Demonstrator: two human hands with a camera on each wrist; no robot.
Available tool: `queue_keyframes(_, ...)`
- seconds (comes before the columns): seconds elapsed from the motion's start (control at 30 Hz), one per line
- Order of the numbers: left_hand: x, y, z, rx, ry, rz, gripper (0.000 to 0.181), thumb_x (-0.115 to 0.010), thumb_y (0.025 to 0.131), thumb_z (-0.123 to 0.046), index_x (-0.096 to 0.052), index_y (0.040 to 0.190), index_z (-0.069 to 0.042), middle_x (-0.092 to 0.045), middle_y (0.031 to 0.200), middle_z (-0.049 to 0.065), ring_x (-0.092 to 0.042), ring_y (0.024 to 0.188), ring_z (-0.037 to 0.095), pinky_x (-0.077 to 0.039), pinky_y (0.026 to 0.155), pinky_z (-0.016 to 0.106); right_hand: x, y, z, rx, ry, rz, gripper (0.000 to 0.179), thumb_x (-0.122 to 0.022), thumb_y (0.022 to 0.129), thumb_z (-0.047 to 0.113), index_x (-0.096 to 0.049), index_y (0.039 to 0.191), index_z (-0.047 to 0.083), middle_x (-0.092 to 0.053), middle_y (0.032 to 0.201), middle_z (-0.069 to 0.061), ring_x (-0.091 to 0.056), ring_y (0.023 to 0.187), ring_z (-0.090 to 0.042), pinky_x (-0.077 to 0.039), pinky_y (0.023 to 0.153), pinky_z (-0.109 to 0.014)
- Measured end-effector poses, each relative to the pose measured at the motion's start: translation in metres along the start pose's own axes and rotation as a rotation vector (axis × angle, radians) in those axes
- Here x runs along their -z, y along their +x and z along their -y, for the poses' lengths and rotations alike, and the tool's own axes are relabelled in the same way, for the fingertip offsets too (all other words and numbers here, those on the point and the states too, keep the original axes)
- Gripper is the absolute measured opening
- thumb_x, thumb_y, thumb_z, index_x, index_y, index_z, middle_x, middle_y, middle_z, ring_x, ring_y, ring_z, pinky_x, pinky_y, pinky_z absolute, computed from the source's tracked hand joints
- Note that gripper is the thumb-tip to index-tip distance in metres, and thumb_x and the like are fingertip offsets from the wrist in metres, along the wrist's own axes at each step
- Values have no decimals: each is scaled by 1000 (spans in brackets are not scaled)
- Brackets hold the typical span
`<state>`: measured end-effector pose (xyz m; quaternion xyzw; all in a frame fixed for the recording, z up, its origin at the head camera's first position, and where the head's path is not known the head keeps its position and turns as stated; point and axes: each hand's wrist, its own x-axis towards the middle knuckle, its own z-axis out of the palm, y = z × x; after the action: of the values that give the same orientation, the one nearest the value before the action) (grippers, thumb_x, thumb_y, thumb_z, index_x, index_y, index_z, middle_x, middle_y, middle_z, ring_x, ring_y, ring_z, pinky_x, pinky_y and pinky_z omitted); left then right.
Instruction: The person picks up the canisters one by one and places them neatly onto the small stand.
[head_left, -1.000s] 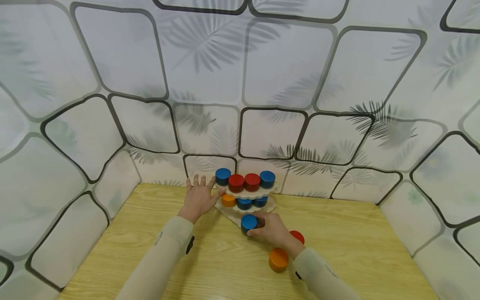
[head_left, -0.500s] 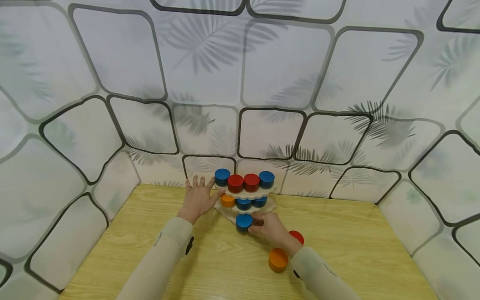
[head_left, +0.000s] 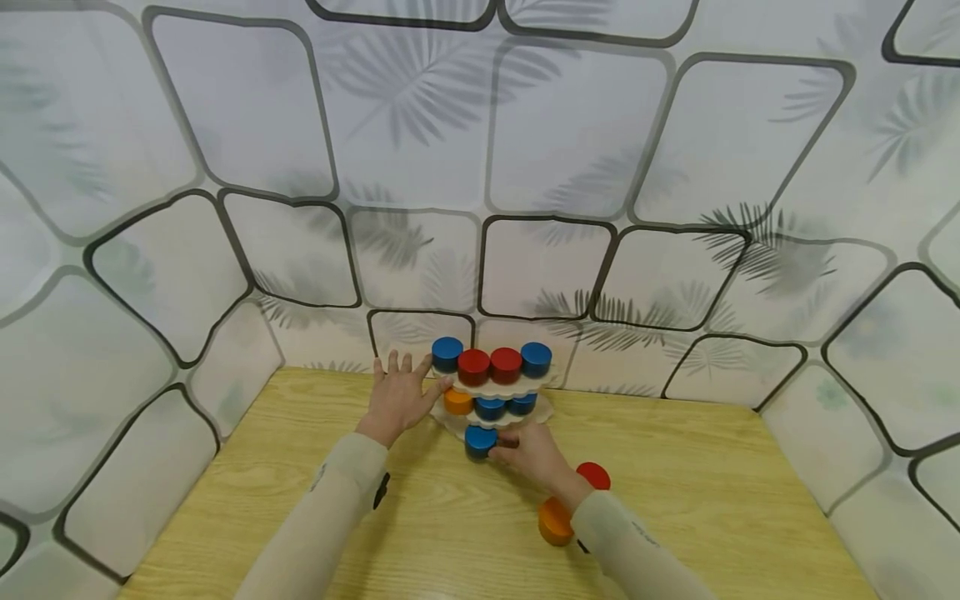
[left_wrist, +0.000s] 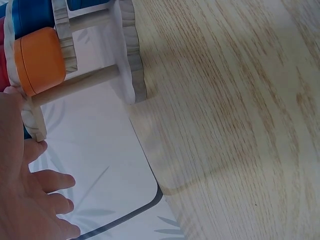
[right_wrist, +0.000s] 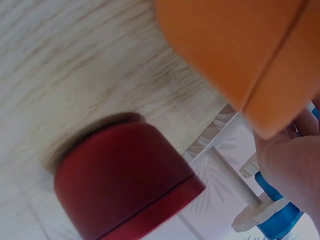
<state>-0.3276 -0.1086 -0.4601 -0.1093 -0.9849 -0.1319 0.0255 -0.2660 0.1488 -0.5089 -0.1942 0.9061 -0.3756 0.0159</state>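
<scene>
A three-tier wooden stand with scalloped shelves [head_left: 491, 389] stands on the table near the back wall. On its top shelf are two red tins [head_left: 473, 367] between two blue tins [head_left: 447, 354]; an orange tin [head_left: 458, 402] and two blue ones occupy the shelf below. My left hand [head_left: 400, 398] has its fingers spread, with thumb and index finger touching the top shelf's left end. At the front of the bottom shelf [head_left: 448, 424], my right hand [head_left: 534, 454] holds another blue tin [head_left: 481, 442] by its right side, the thumb toward the front.
A red tin [head_left: 593, 476] and an orange tin [head_left: 554, 522] stand on the wooden table [head_left: 697, 500], partly behind my right wrist. Both loom close in the right wrist view. Patterned white walls [head_left: 555, 267] rise behind the table and at both sides.
My right hand has moved left with the blue tin, along the front of the bottom shelf. The left hand stays at the top shelf's end.
</scene>
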Motion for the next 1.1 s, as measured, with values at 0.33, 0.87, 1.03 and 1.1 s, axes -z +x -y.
queue_keyframes(0.33, 0, 0, 0, -3, 2, 2, 83, -31, 106, -73, -36, 166, -17, -34, 166, 32, -19, 159, 54, -11, 127, 73, -5, 4, -1, 0, 22, -23, 27, -77, 97, 14, -73, 71, 5, -45, 56, 10, -42, 52, -3, -35, 52, -18)
queue_keyframes(0.87, 3, -2, -3, -5, 10, -7, 81, -33, 106, -71, -38, 165, -16, -36, 165, 31, -21, 158, 54, -12, 127, 73, -5, 5, 2, 20, 1, -58, 31, -76, 96, 12, -72, 67, 4, -38, 53, 11, -34, 47, -3, -25, 48, -18)
queue_keyframes(1.03, 3, -1, -2, -6, 16, -5, 81, -33, 106, -71, -37, 165, -17, -37, 165, 31, -21, 158, 54, -13, 127, 73, 0, 3, 3, 43, -38, -35, 20, -75, 96, 10, -76, 76, 7, -52, 60, 9, -46, 58, -6, -39, 55, -21)
queue_keyframes(1.1, 3, -1, -2, -4, 18, -4, 81, -33, 106, -72, -37, 165, -17, -36, 165, 31, -21, 158, 54, -13, 127, 73, 4, 1, 2, 54, -38, -30, 13, -75, 95, 8, -80, 84, 7, -64, 68, 6, -54, 66, -8, -47, 62, -22)
